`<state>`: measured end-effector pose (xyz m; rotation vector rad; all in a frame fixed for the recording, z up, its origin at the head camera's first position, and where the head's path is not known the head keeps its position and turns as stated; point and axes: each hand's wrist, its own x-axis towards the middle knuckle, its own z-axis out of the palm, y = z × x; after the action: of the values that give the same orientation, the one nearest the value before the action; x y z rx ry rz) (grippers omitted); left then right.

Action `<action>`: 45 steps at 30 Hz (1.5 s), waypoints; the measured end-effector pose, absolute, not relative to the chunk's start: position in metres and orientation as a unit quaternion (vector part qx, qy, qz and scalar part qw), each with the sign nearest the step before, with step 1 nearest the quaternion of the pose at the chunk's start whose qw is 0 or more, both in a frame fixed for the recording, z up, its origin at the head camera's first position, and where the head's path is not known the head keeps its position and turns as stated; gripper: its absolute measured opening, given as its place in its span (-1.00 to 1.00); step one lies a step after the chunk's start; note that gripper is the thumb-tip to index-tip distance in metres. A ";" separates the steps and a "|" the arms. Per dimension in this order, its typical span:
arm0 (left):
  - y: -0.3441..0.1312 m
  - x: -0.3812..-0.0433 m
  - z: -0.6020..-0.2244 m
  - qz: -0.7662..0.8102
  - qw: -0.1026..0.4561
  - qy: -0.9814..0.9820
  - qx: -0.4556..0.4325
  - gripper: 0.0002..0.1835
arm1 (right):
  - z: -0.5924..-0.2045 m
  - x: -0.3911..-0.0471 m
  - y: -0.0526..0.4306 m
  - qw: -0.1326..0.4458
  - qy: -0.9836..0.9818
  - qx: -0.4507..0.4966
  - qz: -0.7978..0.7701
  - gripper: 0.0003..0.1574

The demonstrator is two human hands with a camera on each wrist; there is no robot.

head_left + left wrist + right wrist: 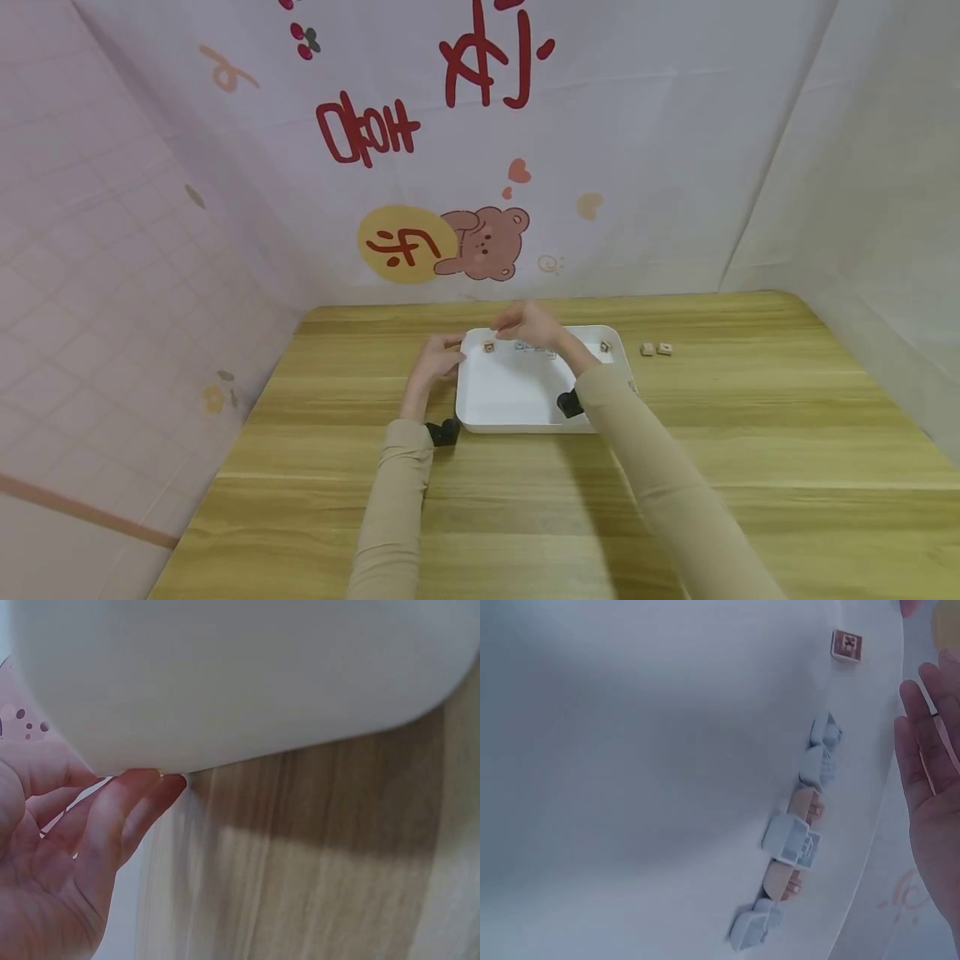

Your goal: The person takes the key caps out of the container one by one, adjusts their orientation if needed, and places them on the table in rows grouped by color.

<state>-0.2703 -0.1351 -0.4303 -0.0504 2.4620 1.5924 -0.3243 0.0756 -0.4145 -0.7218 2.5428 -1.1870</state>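
Head view: left grip [435, 361], fingers extended, touches the white tray [510, 400]; right grip [531, 323], loosely extended, empty, near keycaps [784, 834].

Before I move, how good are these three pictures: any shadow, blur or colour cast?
Head view: fairly even light, with a soft shadow on the table beside the right sleeve; left wrist view: the white tray looms close and soft, with a shadow on the wood below; right wrist view: dim and bluish, broad shading across the tray floor, the small pieces slightly soft.
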 end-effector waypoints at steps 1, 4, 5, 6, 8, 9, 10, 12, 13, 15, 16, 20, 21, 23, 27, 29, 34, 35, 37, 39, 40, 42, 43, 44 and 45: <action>-0.135 -0.271 -0.431 0.539 0.105 0.836 -0.017 -0.46 | -0.417 -0.324 0.072 0.122 0.872 -0.254 -0.400 -0.61; -0.135 -0.272 -0.431 0.536 0.109 0.837 -0.016 -0.47 | -0.422 -0.323 0.064 0.120 0.877 -0.266 -0.381 -0.60; -0.135 -0.272 -0.432 0.537 0.109 0.837 -0.015 -0.47 | -0.424 -0.323 0.063 0.119 0.879 -0.270 -0.374 -0.59; -0.135 -0.272 -0.432 0.536 0.109 0.837 -0.015 -0.47 | -0.426 -0.324 0.061 0.118 0.883 -0.274 -0.362 -0.58; -0.136 -0.272 -0.432 0.537 0.106 0.837 -0.015 -0.47 | -0.430 -0.324 0.060 0.118 0.890 -0.285 -0.336 -0.58; -0.136 -0.272 -0.432 0.538 0.104 0.837 -0.014 -0.47 | -0.432 -0.324 0.059 0.119 0.892 -0.290 -0.325 -0.58; -0.136 -0.272 -0.432 0.539 0.103 0.836 -0.014 -0.47 | -0.433 -0.325 0.058 0.121 0.895 -0.295 -0.313 -0.59; -0.136 -0.272 -0.432 0.541 0.100 0.835 -0.011 -0.46 | -0.434 -0.325 0.057 0.123 0.899 -0.301 -0.293 -0.59; -0.136 -0.272 -0.432 0.543 0.100 0.834 -0.011 -0.46 | -0.435 -0.325 0.057 0.124 0.900 -0.302 -0.289 -0.60; -0.137 -0.271 -0.432 0.543 0.099 0.834 -0.010 -0.46 | -0.435 -0.324 0.056 0.123 0.903 -0.300 -0.282 -0.61; -0.136 -0.271 -0.432 0.543 0.099 0.834 -0.009 -0.46 | -0.435 -0.324 0.056 0.120 0.905 -0.301 -0.277 -0.62; -0.136 -0.270 -0.430 0.543 0.100 0.834 -0.008 -0.46 | -0.435 -0.322 0.054 0.118 0.908 -0.313 -0.252 -0.69; -0.136 -0.269 -0.430 0.544 0.101 0.833 -0.007 -0.46 | -0.435 -0.322 0.054 0.119 0.908 -0.317 -0.244 -0.71; -0.137 -0.269 -0.431 0.546 0.102 0.831 -0.006 -0.46 | -0.436 -0.321 0.053 0.122 0.909 -0.325 -0.231 -0.74; -0.137 -0.270 -0.432 0.552 0.103 0.828 0.001 -0.45 | -0.437 -0.321 0.054 0.133 0.912 -0.324 -0.212 -0.76; -0.137 -0.270 -0.432 0.552 0.103 0.827 0.003 -0.45 | -0.436 -0.321 0.054 0.137 0.913 -0.322 -0.210 -0.75; -0.136 -0.270 -0.430 0.549 0.101 0.830 0.003 -0.45 | -0.434 -0.320 0.057 0.134 0.911 -0.324 -0.219 -0.77; -0.136 -0.269 -0.430 0.548 0.100 0.830 0.002 -0.45 | -0.434 -0.319 0.058 0.129 0.910 -0.324 -0.223 -0.77; -0.136 -0.269 -0.430 0.546 0.100 0.832 0.001 -0.45 | -0.434 -0.320 0.059 0.124 0.910 -0.318 -0.236 -0.77; -0.137 -0.270 -0.431 0.544 0.099 0.833 0.000 -0.45 | -0.434 -0.320 0.060 0.118 0.911 -0.309 -0.246 -0.77; -0.137 -0.270 -0.431 0.543 0.100 0.834 -0.001 -0.45 | -0.434 -0.320 0.060 0.113 0.911 -0.308 -0.251 -0.76; -0.137 -0.270 -0.432 0.542 0.099 0.835 -0.002 -0.45 | -0.435 -0.321 0.061 0.105 0.910 -0.306 -0.259 -0.74; -0.137 -0.271 -0.432 0.542 0.099 0.834 -0.002 -0.45 | -0.435 -0.321 0.061 0.099 0.909 -0.310 -0.260 -0.74; -0.137 -0.271 -0.432 0.543 0.099 0.834 -0.004 -0.45 | -0.435 -0.321 0.061 0.094 0.908 -0.313 -0.261 -0.73; -0.137 -0.271 -0.432 0.544 0.099 0.833 -0.005 -0.46 | -0.435 -0.322 0.062 0.089 0.907 -0.318 -0.261 -0.72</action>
<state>-0.2706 -0.1367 -0.4320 -0.0147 2.4643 1.6090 -0.3216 0.0616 -0.4349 -0.9477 2.6993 -0.7761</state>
